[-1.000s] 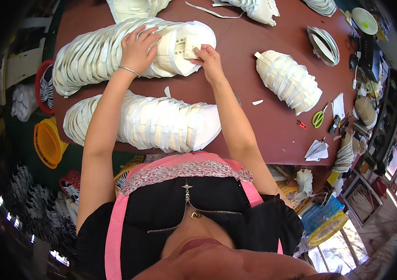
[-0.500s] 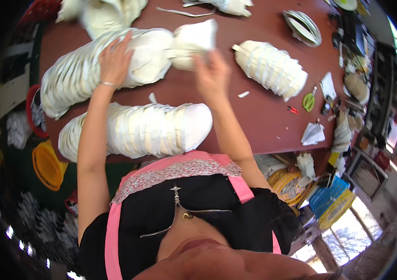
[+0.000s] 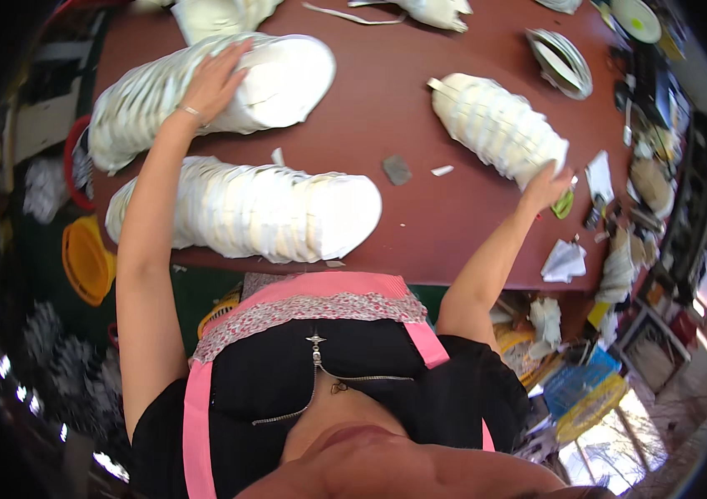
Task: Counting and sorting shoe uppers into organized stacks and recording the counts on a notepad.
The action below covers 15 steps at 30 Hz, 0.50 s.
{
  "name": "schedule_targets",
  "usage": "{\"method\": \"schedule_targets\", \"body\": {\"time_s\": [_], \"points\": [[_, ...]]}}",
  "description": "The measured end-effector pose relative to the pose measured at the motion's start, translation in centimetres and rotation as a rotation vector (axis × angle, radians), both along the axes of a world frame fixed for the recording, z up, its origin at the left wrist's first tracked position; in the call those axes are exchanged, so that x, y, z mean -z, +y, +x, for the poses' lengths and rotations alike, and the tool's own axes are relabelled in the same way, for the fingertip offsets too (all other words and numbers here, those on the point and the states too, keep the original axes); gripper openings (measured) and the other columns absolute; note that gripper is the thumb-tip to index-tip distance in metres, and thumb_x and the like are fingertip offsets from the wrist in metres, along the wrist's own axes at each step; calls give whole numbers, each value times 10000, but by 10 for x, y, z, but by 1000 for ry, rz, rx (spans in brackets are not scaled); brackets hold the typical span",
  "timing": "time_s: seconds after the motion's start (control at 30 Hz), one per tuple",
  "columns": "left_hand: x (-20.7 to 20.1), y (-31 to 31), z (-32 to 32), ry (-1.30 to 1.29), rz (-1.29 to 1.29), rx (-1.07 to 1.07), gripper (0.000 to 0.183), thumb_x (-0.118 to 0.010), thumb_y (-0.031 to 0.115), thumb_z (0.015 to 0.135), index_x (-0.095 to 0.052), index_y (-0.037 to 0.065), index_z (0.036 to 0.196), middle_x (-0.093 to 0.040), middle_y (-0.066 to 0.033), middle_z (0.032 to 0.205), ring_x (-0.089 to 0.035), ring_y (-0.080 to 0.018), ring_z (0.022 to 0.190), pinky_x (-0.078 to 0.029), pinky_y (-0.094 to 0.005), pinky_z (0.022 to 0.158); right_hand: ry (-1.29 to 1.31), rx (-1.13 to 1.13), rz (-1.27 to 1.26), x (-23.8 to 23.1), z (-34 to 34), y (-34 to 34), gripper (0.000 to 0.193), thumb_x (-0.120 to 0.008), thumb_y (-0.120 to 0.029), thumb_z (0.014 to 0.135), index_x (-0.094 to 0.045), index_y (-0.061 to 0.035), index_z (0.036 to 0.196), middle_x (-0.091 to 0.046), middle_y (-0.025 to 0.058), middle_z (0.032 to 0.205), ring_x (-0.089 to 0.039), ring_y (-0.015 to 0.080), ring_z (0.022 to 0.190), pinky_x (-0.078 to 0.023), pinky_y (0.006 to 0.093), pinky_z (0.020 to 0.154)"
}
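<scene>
So there's a big reddish-brown tabletop [image 3: 353,108], and the left hand [image 3: 214,81] is lying on a long row of overlapping cream-white fabric pieces with pale edging [image 3: 274,87] over toward the far left corner. Its fingers are stretched out pretty much flat and close together across the top, not wrapped around anything. The last piece of that row points toward the middle of the table with its smooth rounded face showing. Thin silver bangle [image 3: 191,111] on that wrist, btw.

The right hand [image 3: 546,187] is out by the right edge, at the near end of a shorter, slanted row of cream-white ribbed fabric pieces [image 3: 495,125]. Fingers look bent against that end, but part of them is hidden, so I can't tell if they're pinching it or just touching. Light-green scissor handles [image 3: 564,205] poke out just beside that hand.

A second long row of cream-white fabric pieces [image 3: 254,212] lies along the near edge, left half, passing under the left forearm. Near the table's middle there's a dark grey flat scrap [image 3: 397,170] with a small white sliver [image 3: 442,170] next to it. Crumpled white paper [image 3: 564,261] sits at the near right corner, and a ring-shaped whitish stack [image 3: 560,65] is toward the far right corner.
</scene>
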<state>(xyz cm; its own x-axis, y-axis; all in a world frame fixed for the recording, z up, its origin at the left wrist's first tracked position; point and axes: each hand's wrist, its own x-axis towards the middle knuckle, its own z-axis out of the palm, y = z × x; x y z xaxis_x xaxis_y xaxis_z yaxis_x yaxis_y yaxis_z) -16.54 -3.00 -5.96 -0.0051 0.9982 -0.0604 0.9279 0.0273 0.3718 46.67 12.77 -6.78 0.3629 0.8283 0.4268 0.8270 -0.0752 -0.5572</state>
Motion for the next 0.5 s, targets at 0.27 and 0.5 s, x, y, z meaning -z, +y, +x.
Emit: {"method": "schedule_targets", "body": {"time_s": [0.27,0.5], "points": [[3,3,0,-47,104,60,463,-453,323,1020,-470,172,1457,-560,-149,1393,-462,-303,1351,-331,-474,1092,211,-939,-394,3,-384,-100,510,-740,-300,815,-568,-13,1200,-585,199,1204,-556,372,1143,-482,456,956],[1,5,-21,-34,130,130,408,-478,345,1014,-548,163,1372,-629,-118,1273,-539,-272,1235,-378,-430,1009,275,-774,-679,38,-435,-90,464,-652,-247,867,-581,-24,1267,-694,197,1084,-701,364,902,-589,434,741]]}}
